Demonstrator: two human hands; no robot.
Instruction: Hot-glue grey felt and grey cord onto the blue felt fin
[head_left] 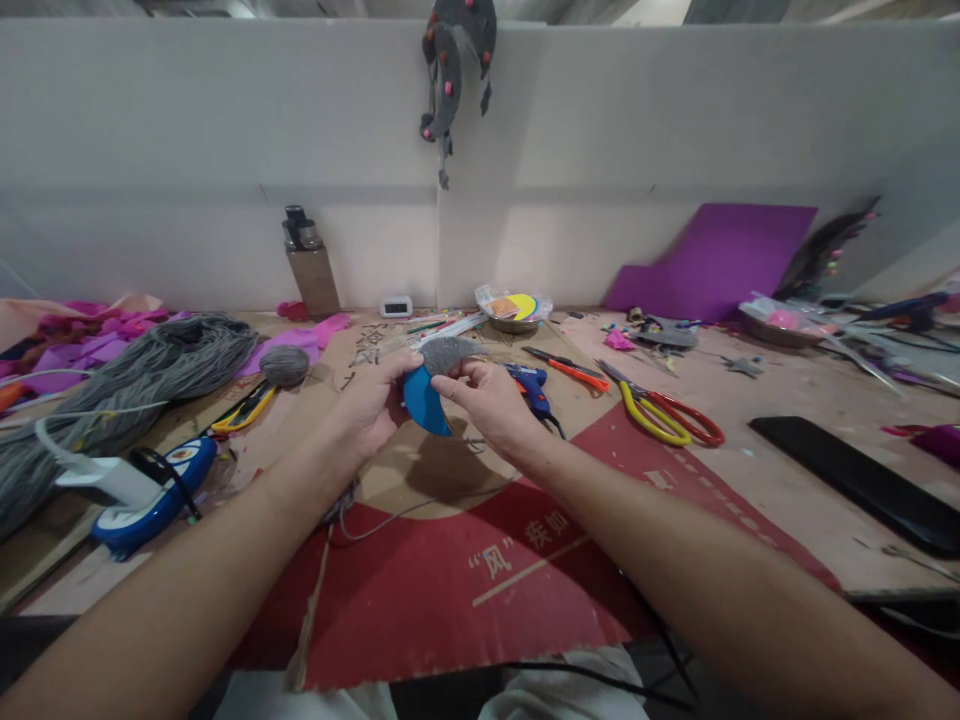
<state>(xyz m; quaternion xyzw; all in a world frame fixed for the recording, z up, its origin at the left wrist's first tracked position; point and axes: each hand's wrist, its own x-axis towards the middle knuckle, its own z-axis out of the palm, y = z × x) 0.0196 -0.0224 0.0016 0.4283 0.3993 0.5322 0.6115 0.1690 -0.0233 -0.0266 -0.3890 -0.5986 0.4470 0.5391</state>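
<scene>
Between both hands, above the cardboard sheet, is a blue crescent-shaped piece (427,402) whose upper part is wrapped in grey yarn (447,354). My left hand (384,400) grips its left edge, fingers partly hidden behind it. With thumb and fingers bent together, my right hand (486,396) pinches the piece at its right side. A loose grey strand (420,518) trails below over the cardboard. Just past my right hand lies a blue glue gun (534,388). A small ball of grey yarn (285,366) rests to the left of my left hand.
Red-handled and yellow-handled scissors (664,405), orange-handled scissors (574,370) and a black phone-like slab (862,480) lie on the right. On the left are a grey yarn skein (180,355), a yellow cutter (246,410) and a blue power strip (157,510). Red-printed cardboard (450,620) covers the front.
</scene>
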